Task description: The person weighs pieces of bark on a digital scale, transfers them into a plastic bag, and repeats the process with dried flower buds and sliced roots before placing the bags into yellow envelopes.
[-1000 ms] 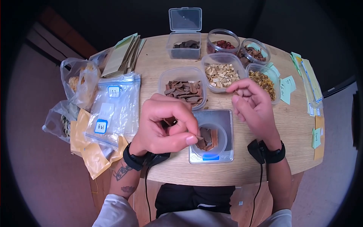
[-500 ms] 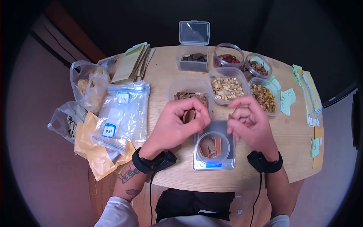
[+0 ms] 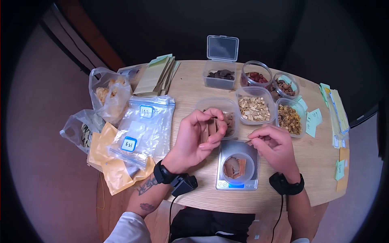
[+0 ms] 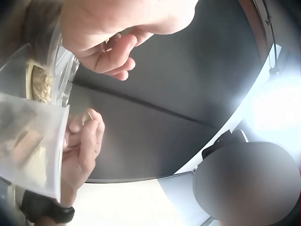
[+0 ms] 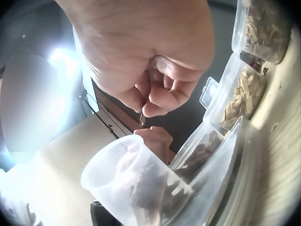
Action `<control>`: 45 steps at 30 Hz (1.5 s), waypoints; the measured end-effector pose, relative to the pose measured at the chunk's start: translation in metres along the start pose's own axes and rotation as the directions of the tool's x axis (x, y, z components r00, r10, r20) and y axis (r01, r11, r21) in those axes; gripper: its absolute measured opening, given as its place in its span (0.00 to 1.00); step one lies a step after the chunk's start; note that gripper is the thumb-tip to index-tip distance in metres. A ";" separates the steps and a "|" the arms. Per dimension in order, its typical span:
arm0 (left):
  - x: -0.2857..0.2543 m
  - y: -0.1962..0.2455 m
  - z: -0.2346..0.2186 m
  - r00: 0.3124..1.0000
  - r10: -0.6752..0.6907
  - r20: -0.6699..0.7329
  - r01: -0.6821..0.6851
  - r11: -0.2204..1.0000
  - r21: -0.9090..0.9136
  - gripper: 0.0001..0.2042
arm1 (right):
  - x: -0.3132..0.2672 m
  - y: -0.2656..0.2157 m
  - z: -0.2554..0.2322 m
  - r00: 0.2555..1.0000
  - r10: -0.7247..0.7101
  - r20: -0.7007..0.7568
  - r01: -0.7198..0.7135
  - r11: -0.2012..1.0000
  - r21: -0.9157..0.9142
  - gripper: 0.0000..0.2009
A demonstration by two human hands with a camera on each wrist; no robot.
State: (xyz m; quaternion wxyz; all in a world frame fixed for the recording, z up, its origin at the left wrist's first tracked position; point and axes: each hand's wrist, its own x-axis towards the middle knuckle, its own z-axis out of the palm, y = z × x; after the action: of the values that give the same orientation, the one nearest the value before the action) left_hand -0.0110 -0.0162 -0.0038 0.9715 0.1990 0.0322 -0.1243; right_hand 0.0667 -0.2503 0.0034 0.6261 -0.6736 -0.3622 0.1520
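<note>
My left hand (image 3: 190, 139) is raised to the left of a digital scale (image 3: 222, 150), fingers curled around several pieces of brown bark (image 3: 210, 128) lying in the palm. Between thumb and forefinger, my right hand (image 3: 276, 149) pinches a thin brown sliver (image 3: 247, 141) over the scale's upper right corner. A clear plastic cup (image 3: 253, 170) stands on the scale with curled bark pieces (image 3: 233, 167) inside; in the right wrist view the cup (image 5: 113, 162) shows its translucent wall. Behind the left hand is a square tub (image 3: 206, 102) of bark, partly hidden by the fingers.
Farther back stand tubs of pale slices (image 3: 254, 108) and yellow dried flowers (image 3: 289, 118), a lidded box (image 3: 219, 81) of dark pieces, and two round jars. Zip bags (image 3: 148, 129), paper envelopes (image 3: 156, 79) and plastic bags (image 3: 109, 95) cover the left side. Green notes (image 3: 313, 121) lie right.
My left hand has drawn back from over the cup and turned its palm up, showing the bark in it. The right hand has lowered toward the scale, its pinched sliver now visible. The view has shifted.
</note>
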 end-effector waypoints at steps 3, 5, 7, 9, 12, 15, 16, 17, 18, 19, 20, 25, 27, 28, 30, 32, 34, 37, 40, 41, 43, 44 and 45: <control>0.000 0.000 0.003 0.999 0.031 -0.010 -0.032 0.992 -0.121 0.14 | 0.000 0.000 0.000 0.999 0.047 -0.003 -0.047 0.999 -0.003 0.04; 0.002 -0.002 0.003 0.998 0.056 -0.026 -0.060 0.979 -0.196 0.16 | -0.001 0.000 0.000 0.995 0.097 -0.010 -0.096 0.993 0.065 0.04; 0.005 -0.004 0.000 0.995 0.079 -0.052 -0.090 0.961 -0.262 0.18 | -0.003 0.000 0.001 0.987 0.162 -0.024 -0.153 0.966 0.209 0.04; 0.005 -0.005 0.007 0.986 0.123 -0.109 -0.144 0.967 -0.212 0.19 | -0.003 0.002 0.000 0.991 0.133 -0.005 -0.130 0.973 0.191 0.05; 0.005 -0.003 0.002 0.993 0.115 -0.042 -0.122 0.962 -0.243 0.20 | -0.003 0.002 -0.002 0.994 0.105 0.012 -0.106 0.982 0.156 0.05; 0.003 0.000 -0.001 0.996 0.079 0.040 -0.061 0.942 -0.331 0.18 | -0.002 0.003 -0.002 0.996 0.090 0.019 -0.091 0.985 0.143 0.05; 0.003 0.001 -0.001 0.996 0.068 0.057 -0.043 0.932 -0.360 0.17 | -0.002 0.003 -0.001 0.996 0.086 0.020 -0.088 0.986 0.144 0.05; 0.002 0.002 0.001 0.998 0.057 -0.023 -0.061 0.932 -0.358 0.17 | -0.003 0.003 -0.002 0.996 0.084 0.019 -0.086 0.988 0.127 0.05; 0.001 0.003 0.004 0.994 0.045 -0.102 -0.079 0.932 -0.354 0.16 | -0.003 0.004 -0.002 0.997 0.081 0.017 -0.083 0.991 0.110 0.04; 0.000 0.004 0.005 0.983 0.034 -0.181 -0.096 0.932 -0.349 0.16 | -0.003 0.004 -0.002 0.997 0.079 0.016 -0.080 0.992 0.093 0.04; 0.000 0.005 0.003 0.986 0.016 -0.164 -0.077 0.924 -0.374 0.15 | -0.003 0.005 -0.003 0.999 0.039 0.023 -0.041 0.997 0.061 0.04; 0.000 0.003 -0.002 0.998 0.062 0.010 -0.055 0.948 -0.314 0.13 | -0.003 0.004 -0.001 0.999 -0.029 0.022 0.028 0.999 0.026 0.04; 0.000 0.002 -0.002 0.993 0.111 0.035 -0.095 0.945 -0.313 0.13 | -0.002 0.004 0.000 0.998 -0.059 0.026 0.059 0.998 -0.007 0.04; 0.000 0.001 -0.002 0.990 0.136 0.047 -0.115 0.943 -0.313 0.14 | -0.002 0.004 -0.001 0.997 -0.075 0.028 0.075 0.997 -0.023 0.04; 0.000 0.003 -0.003 0.988 0.112 0.105 -0.080 0.960 -0.269 0.13 | -0.002 0.005 -0.002 0.998 -0.064 0.025 0.065 0.998 -0.026 0.04; -0.001 0.005 -0.002 0.988 0.069 0.140 -0.035 0.973 -0.230 0.12 | -0.002 0.006 -0.002 0.998 -0.057 0.018 0.057 0.998 -0.020 0.03; -0.003 0.005 0.003 0.988 0.006 0.153 0.024 0.981 -0.194 0.11 | -0.002 0.007 -0.002 0.998 -0.055 0.004 0.055 0.998 -0.009 0.03; -0.003 0.001 0.007 0.988 -0.026 0.150 0.048 0.988 -0.148 0.12 | -0.002 0.008 -0.002 1.000 -0.024 -0.005 0.025 1.000 0.007 0.03; -0.004 0.001 0.007 0.990 -0.068 0.123 0.078 0.993 -0.085 0.12 | -0.001 0.008 -0.003 1.000 -0.017 -0.001 0.017 1.000 0.005 0.03; -0.005 0.000 0.011 0.995 -0.055 0.082 0.059 0.997 -0.049 0.11 | -0.001 0.007 -0.003 1.000 -0.013 -0.001 0.013 1.000 0.008 0.03; -0.006 -0.001 0.022 1.000 -0.023 0.001 0.023 0.999 0.024 0.11 | -0.001 0.006 -0.003 1.000 -0.005 -0.001 0.005 1.000 0.016 0.02; -0.006 -0.002 0.020 1.000 0.009 0.002 -0.009 0.999 -0.035 0.10 | 0.000 0.006 -0.003 1.000 -0.008 -0.001 0.008 1.000 0.008 0.02; -0.006 -0.004 0.015 0.999 0.041 -0.001 -0.041 0.995 -0.093 0.10 | 0.000 0.006 -0.003 1.000 -0.011 -0.001 0.011 1.000 0.000 0.02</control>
State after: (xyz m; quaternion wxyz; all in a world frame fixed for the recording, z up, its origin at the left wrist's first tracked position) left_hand -0.0175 -0.0240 0.0096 0.9821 0.1541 0.0334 -0.1027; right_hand 0.0706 -0.2525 -0.0014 0.6272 -0.6716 -0.3656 0.1479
